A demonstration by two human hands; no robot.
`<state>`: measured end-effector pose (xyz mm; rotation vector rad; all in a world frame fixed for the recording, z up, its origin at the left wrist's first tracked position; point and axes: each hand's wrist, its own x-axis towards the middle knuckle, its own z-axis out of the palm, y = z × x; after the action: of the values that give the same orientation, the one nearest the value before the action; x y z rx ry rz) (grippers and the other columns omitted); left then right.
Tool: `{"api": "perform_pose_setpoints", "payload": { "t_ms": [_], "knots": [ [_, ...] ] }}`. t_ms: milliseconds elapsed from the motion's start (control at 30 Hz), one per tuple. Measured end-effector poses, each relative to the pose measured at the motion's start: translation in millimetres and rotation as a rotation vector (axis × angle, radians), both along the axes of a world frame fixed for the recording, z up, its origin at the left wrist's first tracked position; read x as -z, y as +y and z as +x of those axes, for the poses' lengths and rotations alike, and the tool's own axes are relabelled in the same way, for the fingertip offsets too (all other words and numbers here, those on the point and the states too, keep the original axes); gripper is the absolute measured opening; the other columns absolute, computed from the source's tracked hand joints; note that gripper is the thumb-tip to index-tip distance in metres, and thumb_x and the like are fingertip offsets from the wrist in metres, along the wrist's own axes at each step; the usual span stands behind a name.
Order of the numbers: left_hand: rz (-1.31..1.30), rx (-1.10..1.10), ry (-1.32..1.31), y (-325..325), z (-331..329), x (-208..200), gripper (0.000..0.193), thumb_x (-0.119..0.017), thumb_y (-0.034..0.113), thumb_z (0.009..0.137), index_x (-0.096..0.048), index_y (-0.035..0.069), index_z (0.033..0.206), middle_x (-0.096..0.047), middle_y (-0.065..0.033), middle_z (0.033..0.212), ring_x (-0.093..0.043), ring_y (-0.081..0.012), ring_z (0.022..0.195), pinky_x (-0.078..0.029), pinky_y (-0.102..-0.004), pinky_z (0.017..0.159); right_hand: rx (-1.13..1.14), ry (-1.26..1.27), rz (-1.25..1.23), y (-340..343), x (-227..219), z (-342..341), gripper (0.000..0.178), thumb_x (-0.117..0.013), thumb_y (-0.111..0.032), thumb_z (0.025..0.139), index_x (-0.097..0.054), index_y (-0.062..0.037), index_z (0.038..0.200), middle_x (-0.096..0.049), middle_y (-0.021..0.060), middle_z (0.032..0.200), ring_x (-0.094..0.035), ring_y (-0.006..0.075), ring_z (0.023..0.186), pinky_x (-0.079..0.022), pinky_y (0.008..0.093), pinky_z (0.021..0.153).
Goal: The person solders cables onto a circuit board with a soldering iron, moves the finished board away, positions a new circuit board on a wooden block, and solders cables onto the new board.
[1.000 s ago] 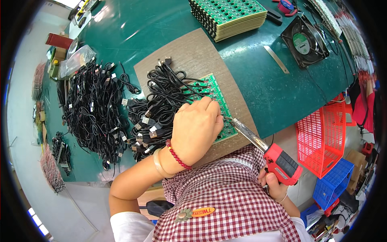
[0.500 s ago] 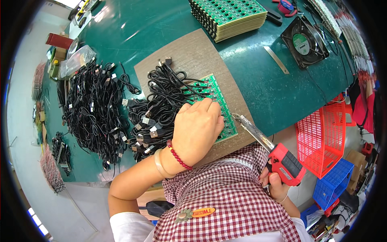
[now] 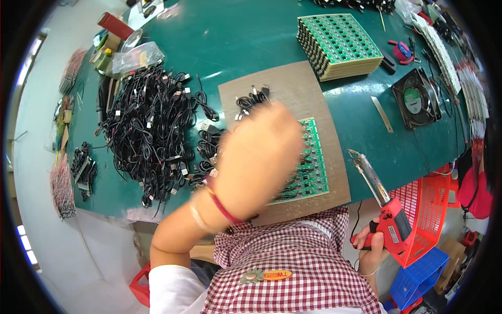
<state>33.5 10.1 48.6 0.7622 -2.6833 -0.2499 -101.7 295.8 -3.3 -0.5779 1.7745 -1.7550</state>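
My left hand (image 3: 266,146), blurred by motion, is raised over the green circuit board (image 3: 315,157); its fingers are too smeared to read. The board lies on a brown mat (image 3: 298,83), and black wires run to its rows of contacts. Black USB cables (image 3: 253,100) show beyond the hand, and more coiled cables (image 3: 209,141) lie to its left, partly hidden by my forearm. My right hand (image 3: 371,246), low at the right, grips a red and black soldering gun (image 3: 395,225). Its metal tip points up and left, past the mat's right edge and away from the board.
A large heap of black cables (image 3: 146,131) covers the left of the green table (image 3: 209,42). A stack of circuit boards (image 3: 340,44) stands at the back. A metal strip (image 3: 381,114) and a black fan (image 3: 415,99) lie right; red (image 3: 426,220) and blue crates (image 3: 418,280) stand below.
My left hand has risen off the board and blurs, with more of the board's right side showing. The soldering gun has shifted right and down, away from the board. The whole view has shifted.
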Motion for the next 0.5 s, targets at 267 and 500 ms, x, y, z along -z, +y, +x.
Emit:
{"api": "perform_pose_setpoints", "payload": {
  "t_ms": [267, 500],
  "knots": [
    [-0.078, -0.727, -0.263, -195, 70, 109, 0.028, -0.062, 0.028, 0.086, -0.064, 0.0, 0.092, -0.068, -0.0193, 0.087, -0.067, -0.035, 0.087, -0.055, -0.0423, 0.077, -0.062, 0.006, -0.051, -14, -6, -4, 0.039, -0.051, -0.027, 0.096, -0.045, 0.0045, 0.117, -0.057, 0.0115, 0.07, -0.049, 0.0134, 0.05, -0.043, 0.0263, 0.048],
    [0.579, -0.431, 0.407, -184, 61, 88, 0.012, -0.058, 0.008, 0.084, -0.061, -0.003, 0.09, -0.065, -0.0092, 0.079, -0.064, -0.0158, 0.07, -0.052, -0.0303, 0.062, -0.048, 0.046, -0.073, -16, -10, -3, 0.035, -0.049, -0.027, 0.097, -0.045, 0.001, 0.117, -0.056, 0.0094, 0.07, -0.044, 0.0101, 0.047, -0.044, 0.0253, 0.046]
  ]
}}
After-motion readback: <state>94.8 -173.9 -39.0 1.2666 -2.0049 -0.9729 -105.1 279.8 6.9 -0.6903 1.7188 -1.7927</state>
